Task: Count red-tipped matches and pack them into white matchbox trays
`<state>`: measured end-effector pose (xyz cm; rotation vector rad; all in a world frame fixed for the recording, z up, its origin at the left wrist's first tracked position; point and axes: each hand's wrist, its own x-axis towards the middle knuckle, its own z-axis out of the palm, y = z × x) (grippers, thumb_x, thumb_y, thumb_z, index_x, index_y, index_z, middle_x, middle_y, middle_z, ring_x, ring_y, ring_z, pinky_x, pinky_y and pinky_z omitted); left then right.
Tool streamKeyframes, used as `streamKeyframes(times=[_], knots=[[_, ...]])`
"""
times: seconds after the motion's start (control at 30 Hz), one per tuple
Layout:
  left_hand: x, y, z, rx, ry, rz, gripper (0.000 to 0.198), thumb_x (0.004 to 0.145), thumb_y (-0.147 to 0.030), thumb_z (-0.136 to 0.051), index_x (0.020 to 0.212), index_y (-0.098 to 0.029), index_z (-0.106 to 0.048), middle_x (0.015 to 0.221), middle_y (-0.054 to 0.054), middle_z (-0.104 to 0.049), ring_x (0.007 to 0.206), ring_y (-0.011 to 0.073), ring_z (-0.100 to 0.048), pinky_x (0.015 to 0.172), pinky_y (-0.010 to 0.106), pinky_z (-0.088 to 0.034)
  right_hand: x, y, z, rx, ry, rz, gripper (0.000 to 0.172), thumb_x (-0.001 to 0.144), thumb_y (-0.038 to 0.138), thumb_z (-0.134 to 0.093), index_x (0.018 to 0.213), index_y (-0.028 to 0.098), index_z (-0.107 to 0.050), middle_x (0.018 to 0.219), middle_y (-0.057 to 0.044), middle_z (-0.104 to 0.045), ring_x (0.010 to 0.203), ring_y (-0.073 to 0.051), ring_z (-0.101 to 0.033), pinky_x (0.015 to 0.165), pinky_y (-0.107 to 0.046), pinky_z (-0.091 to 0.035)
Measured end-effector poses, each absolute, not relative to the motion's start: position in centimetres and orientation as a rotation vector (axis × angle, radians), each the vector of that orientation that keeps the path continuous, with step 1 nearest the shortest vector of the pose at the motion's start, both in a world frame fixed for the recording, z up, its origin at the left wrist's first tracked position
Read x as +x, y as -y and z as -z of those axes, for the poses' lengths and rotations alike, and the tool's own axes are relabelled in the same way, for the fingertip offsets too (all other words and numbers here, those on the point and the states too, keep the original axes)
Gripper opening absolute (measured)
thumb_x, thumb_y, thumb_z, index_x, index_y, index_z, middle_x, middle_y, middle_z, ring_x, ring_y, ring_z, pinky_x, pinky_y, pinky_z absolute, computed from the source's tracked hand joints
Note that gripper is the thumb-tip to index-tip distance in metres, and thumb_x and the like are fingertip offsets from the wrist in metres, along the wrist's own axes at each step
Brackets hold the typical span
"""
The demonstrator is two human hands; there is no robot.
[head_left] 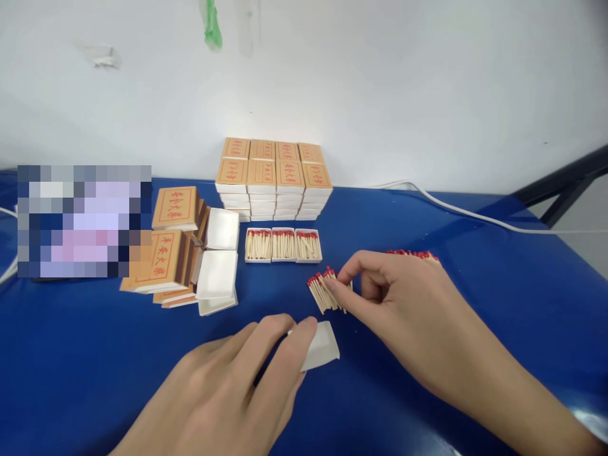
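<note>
In my left hand is an empty white matchbox tray, gripped near the front of the blue table and tilted. My right hand is closed, thumb and forefinger pinching at a bunch of red-headed matches that lies just beyond the tray. Exactly how many matches the fingers hold is hidden. Another pile of matches shows partly behind my right hand. Three trays filled with matches stand side by side farther back, their red heads toward the wall.
Stacked closed matchboxes stand against the white wall. Left of the filled trays are orange matchbox sleeves and empty white trays. A pixelated object lies at the far left. A white cable crosses the back right.
</note>
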<state>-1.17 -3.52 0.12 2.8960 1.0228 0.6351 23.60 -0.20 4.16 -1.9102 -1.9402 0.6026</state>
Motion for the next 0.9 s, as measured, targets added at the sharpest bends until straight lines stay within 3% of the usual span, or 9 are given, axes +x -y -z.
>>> streamKeyframes(times=[0.57, 0.9], knots=[[-1.0, 3.4, -0.3, 2.886, -1.038, -0.646, 0.037, 0.115, -0.017, -0.04, 0.148, -0.017, -0.059, 0.116, 0.004, -0.083, 0.09, 0.021, -0.085, 0.06, 0.037, -0.063, 24.7, 0.2, -4.0, -1.928, 1.998, -0.489, 0.039, 0.105, 0.055, -0.062, 0.077, 0.029, -0.069, 0.052, 0.007, -0.047, 0.047, -0.013, -0.042, 0.049, -0.032, -0.032], [-1.2, 3.5, 0.0, 2.901, -1.014, -0.61, 0.041, 0.114, -0.017, -0.046, 0.154, -0.016, -0.058, 0.128, 0.007, -0.082, 0.1, 0.0246, -0.085, 0.066, 0.04, -0.064, 24.9, 0.1, -4.2, -1.946, 2.003, -0.463, 0.035, 0.103, 0.051, -0.065, 0.076, 0.03, -0.072, 0.051, 0.006, -0.045, 0.047, -0.015, -0.039, 0.048, -0.032, -0.03]])
